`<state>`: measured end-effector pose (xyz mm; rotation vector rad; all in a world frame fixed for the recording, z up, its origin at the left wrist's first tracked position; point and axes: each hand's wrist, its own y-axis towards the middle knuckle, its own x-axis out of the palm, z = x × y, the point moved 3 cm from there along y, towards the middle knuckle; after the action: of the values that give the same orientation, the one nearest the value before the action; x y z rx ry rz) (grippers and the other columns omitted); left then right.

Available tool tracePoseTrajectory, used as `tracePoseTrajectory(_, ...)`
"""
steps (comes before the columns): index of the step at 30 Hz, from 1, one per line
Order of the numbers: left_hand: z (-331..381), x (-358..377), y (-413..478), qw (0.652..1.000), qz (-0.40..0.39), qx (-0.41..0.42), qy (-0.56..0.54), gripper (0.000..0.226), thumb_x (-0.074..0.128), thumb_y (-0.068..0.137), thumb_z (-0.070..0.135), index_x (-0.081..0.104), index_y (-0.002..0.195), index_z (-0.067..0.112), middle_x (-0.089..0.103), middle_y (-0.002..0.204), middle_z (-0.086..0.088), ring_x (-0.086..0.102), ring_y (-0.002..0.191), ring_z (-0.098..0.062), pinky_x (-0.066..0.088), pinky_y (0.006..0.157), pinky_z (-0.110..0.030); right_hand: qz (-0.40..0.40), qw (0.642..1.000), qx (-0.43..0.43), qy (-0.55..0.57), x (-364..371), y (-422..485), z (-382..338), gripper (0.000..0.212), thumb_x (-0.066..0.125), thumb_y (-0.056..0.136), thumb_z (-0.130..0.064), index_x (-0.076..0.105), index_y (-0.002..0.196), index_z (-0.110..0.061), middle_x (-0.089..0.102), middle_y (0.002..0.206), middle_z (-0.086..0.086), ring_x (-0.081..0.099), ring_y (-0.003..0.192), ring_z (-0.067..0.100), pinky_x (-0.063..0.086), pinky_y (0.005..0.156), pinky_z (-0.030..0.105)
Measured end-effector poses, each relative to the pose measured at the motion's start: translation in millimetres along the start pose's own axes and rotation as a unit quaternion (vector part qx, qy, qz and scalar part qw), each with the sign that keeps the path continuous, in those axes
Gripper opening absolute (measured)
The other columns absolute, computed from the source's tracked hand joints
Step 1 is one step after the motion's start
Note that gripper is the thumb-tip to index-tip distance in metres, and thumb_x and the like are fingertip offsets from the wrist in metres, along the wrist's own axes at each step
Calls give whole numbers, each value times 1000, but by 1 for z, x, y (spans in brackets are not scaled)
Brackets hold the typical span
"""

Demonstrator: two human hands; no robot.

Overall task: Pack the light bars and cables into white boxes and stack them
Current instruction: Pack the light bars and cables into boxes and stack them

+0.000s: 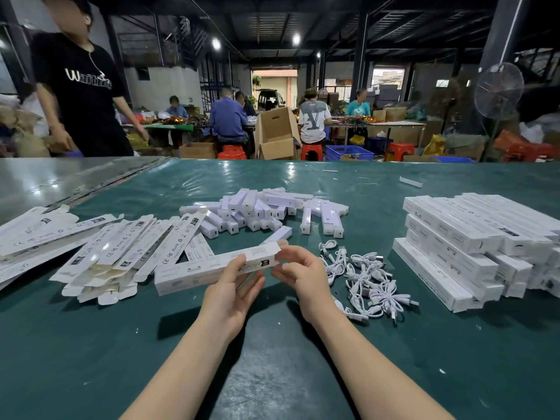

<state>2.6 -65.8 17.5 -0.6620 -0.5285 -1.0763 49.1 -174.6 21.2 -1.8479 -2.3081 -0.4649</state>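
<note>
- Nearest the camera, the left hand (233,286) is holding the white box (197,272) near its right end, thumb on top and fingers loosely spread beneath. The right hand (300,268) is pinching that end with curled fingertips.
- The box's end flap (269,247) is standing open; whether anything is inside cannot be told.
- The left grip is probably best kept light, so the box is staying square for loading.
- The cables (368,278) are lying just right of the box, the flat boxes (115,253) just left.
- The light bars (260,209) are lying heaped beyond the box.
- The packed boxes (460,237) are sitting stacked well to its right.
</note>
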Motion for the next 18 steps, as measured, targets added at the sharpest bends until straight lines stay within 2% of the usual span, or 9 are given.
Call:
tracePoseTrajectory(5, 1, 0, 0, 1000, 0, -2, 1, 3, 56, 90, 10, 57, 88, 7, 70, 61, -9, 68, 61, -20, 58, 59, -27, 13, 1000, -19, -1, 2, -3, 0, 28, 47, 85, 16, 61, 93, -7, 57, 83, 5, 58, 74, 14, 54, 69, 15)
tracePoseTrajectory(8, 1, -1, 0, 1000, 3, 1, 5, 3, 56, 90, 9, 57, 87, 7, 69, 61, -9, 65, 71, -22, 54, 71, -32, 13, 999, -16, 39, 0, -3, -1, 29, 50, 87, 9, 62, 102, -12, 60, 78, 5, 57, 70, 15, 54, 68, 18)
tracePoseTrajectory(11, 1, -1, 1, 1000, 4, 6, 9, 5, 55, 90, 8, 56, 86, 6, 69, 61, -8, 69, 60, -18, 51, 72, -33, 5, 1000, -22, -8, 3, -4, 1, 30, 50, 86, 11, 66, 100, -12, 62, 84, 3, 56, 75, 13, 51, 79, 26)
tracePoseTrajectory(13, 1, -1, 2, 1000, 6, 5, 7, 6, 55, 90, 9, 57, 86, 6, 69, 65, -9, 67, 65, -18, 51, 73, -31, -1, 999, -25, -47, 5, -6, 2, 31, 49, 85, 11, 66, 95, -14, 63, 87, 2, 56, 78, 11, 49, 85, 31)
tracePoseTrajectory(16, 0, -2, 4, 1000, 13, 9, 17, 7, 54, 90, 9, 59, 86, 6, 68, 77, -11, 64, 72, -17, 50, 65, -28, -29, 994, -36, -101, 6, -6, 0, 29, 49, 83, 12, 65, 101, -5, 64, 84, -2, 56, 78, 6, 47, 84, 25)
tracePoseTrajectory(18, 0, -4, 5, 1000, 21, 14, 14, 7, 55, 90, 8, 59, 85, 6, 67, 79, -12, 64, 73, -17, 50, 63, -28, -58, 989, -42, -128, 8, -8, -2, 31, 49, 83, 13, 63, 101, -9, 64, 88, 0, 57, 78, 2, 46, 81, 17)
